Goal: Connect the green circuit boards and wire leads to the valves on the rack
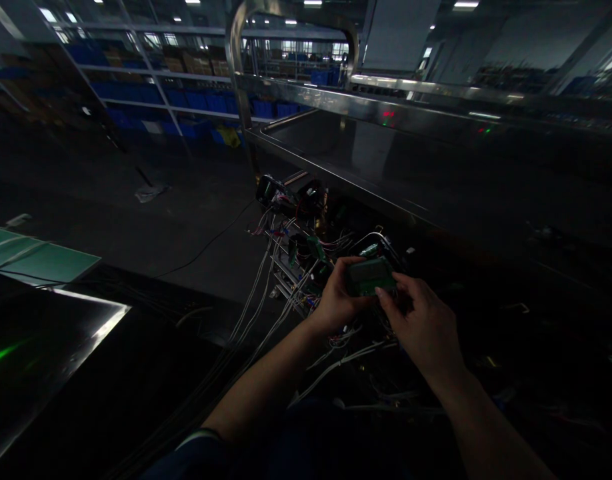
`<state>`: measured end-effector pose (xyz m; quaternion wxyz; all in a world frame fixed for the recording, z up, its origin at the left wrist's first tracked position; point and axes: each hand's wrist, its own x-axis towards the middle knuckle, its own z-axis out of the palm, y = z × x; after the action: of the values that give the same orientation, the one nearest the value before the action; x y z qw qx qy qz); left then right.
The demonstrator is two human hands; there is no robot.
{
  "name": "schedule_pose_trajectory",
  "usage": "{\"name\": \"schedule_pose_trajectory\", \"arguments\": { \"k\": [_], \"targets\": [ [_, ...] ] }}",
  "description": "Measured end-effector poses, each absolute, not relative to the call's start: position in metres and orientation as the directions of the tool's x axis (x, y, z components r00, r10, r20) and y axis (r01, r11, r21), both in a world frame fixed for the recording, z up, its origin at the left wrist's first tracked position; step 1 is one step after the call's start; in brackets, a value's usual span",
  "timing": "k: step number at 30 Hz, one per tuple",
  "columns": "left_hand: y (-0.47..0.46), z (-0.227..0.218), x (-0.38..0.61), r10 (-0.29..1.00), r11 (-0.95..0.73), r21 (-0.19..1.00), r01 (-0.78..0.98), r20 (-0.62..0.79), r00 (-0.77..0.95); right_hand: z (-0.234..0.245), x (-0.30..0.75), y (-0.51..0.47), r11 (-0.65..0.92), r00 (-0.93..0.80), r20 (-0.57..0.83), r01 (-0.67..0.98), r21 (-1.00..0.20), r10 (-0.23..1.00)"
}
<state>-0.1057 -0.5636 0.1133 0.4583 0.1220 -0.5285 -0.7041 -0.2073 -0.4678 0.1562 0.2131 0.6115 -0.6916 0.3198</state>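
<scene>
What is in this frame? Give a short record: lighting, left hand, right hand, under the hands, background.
lighting: dim, fine detail hard to read
left hand: grips the green circuit board from its left side
right hand: fingers on the board's right edge
under the hands: loose white wires and small parts, too dark to tell apart
behind: steel frame; shelving with blue bins
far left: green panel

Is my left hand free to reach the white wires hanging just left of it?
Probably not at once: the left hand grips the green board together with the right hand. The white wires lie close with nothing between.
</scene>
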Motion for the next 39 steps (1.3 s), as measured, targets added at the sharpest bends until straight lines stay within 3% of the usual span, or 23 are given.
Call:
{"name": "schedule_pose_trajectory", "arguments": {
  "k": [5,10,14,16,19,30,35,39],
  "targets": [
    [-0.564,0.112,-0.105,-0.784,-0.023,0.862,0.506,0.299,-0.545,0.166,-0.216,-0.466,0.080,-0.241,0.700,-0.964,-0.255,-0.672],
    [-0.569,0.102,-0.099,-0.842,-0.051,0.827,0.560,0.266,-0.469,0.182,-0.240,-0.480,0.166,-0.226,0.679,-0.974,-0.154,-0.698],
    [-0.577,0.086,-0.086,-0.923,-0.158,0.784,0.600,0.098,-0.371,0.186,-0.254,-0.500,0.320,-0.323,0.372,-0.945,-0.071,-0.871],
    [-0.580,0.077,-0.080,-0.921,-0.235,0.771,0.592,0.018,-0.389,0.185,-0.256,-0.511,0.397,-0.391,0.211,-0.918,-0.015,-0.896],
    [-0.579,0.069,-0.075,-0.896,-0.312,0.769,0.558,-0.043,-0.442,0.181,-0.256,-0.524,0.444,-0.441,0.127,-0.896,-0.001,-0.889],
    [-0.581,0.098,-0.084,-0.897,-0.323,0.773,0.547,-0.066,-0.437,0.149,-0.288,-0.535,0.284,-0.359,0.316,-0.923,-0.261,-0.878],
    [-0.579,0.108,-0.082,-0.877,-0.283,0.763,0.581,0.040,-0.480,0.146,-0.305,-0.528,0.197,-0.398,0.420,-0.874,-0.445,-0.816],
    [-0.580,0.103,-0.086,-0.868,-0.282,0.747,0.602,0.068,-0.491,0.148,-0.313,-0.526,0.121,-0.370,0.411,-0.847,-0.518,-0.833]
  ]
}}
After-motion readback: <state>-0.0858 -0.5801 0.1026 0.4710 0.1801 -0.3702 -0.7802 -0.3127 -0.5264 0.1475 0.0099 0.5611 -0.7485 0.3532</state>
